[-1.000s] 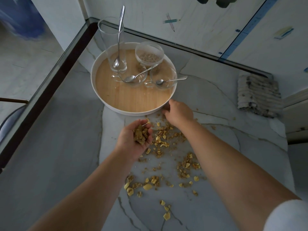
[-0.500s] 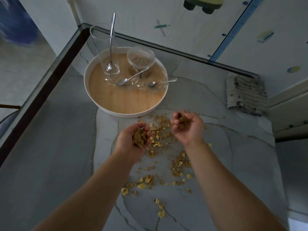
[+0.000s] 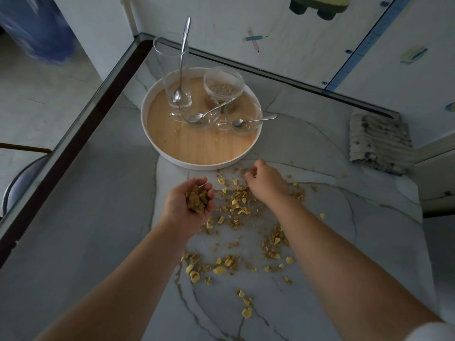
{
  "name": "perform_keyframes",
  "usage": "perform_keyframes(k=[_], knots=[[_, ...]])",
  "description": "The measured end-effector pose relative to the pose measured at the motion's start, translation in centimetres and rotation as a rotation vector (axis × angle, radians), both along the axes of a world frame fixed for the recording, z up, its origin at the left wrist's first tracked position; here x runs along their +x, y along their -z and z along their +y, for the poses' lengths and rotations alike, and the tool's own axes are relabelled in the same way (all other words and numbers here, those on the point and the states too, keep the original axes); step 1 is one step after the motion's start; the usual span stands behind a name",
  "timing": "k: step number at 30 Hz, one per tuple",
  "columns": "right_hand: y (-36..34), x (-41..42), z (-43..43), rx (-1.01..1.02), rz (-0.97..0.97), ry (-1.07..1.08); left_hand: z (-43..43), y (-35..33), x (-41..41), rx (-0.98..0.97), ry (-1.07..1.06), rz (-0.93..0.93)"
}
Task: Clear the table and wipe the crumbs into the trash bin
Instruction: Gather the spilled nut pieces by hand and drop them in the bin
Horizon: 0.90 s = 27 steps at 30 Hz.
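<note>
Yellow-brown crumbs [image 3: 236,205] lie scattered over the marble table [image 3: 98,217] in front of a round white tray [image 3: 209,164]. My left hand [image 3: 177,212] is palm up and cupped around a heap of gathered crumbs [image 3: 195,199]. To its right, my right hand [image 3: 268,183] is palm down just below the tray rim, its bent fingertips down among the loose crumbs; nothing shows in its grip. The tray holds a tall glass [image 3: 172,65] with a spoon in it, a small glass bowl of bits [image 3: 222,83] and two low glass bowls with spoons.
A grey ribbed cloth [image 3: 379,143] lies at the table's right edge. The table's dark-framed left edge [image 3: 73,143] runs diagonally, with a chair seat [image 3: 19,178] below it. A wall stands behind the tray. No trash bin is in view.
My right hand had lifted a pinch of crumbs toward my left hand; now it is back down on the table near the tray. My left hand stays cupped with its heap.
</note>
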State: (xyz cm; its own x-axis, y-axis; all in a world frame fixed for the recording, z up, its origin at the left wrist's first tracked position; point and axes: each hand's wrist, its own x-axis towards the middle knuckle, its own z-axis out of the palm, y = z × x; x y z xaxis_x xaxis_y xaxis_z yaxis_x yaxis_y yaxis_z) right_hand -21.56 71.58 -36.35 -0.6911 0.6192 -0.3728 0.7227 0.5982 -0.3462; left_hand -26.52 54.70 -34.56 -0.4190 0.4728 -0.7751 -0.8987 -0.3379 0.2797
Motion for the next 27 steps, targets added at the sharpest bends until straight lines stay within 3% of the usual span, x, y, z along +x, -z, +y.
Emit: perform_keyframes(k=[4, 6, 8, 11, 12, 14, 17, 21, 27], knots=[[0.2, -0.4, -0.4, 0.139, -0.079, -0.070, -0.7, -0.1, 0.0, -0.009, -0.014, -0.001], [-0.1, -0.4, -0.5, 0.050, -0.009, 0.010, -1.2, 0.0, 0.2, -0.019, -0.021, 0.006], [-0.6, 0.1, -0.9, -0.328, 0.182, 0.257, -1.7, 0.0, 0.2, -0.022, -0.025, 0.008], [-2.4, 1.9, -2.1, -1.201, 0.534, 0.731, -2.6, -0.3, 0.3, -0.014, -0.027, 0.007], [-2.7, 2.6, -2.6, -1.369, 0.617, 0.780, -2.8, -0.3, 0.3, -0.013, -0.027, 0.009], [-3.0, 3.8, -3.7, -1.517, 0.712, 0.789, -3.2, -0.5, 0.3, -0.008, -0.025, 0.016], [-3.0, 4.4, -5.2, -1.429, 0.662, 0.777, -4.0, -0.6, 0.5, -0.003, -0.015, 0.038], [-2.9, 4.3, -7.5, -1.006, 0.307, 0.566, -5.5, -0.6, 1.1, 0.003, -0.004, 0.052], [-1.8, 4.2, -10.0, -0.399, 0.111, 0.237, -7.1, -0.6, 1.7, 0.026, 0.016, 0.037]])
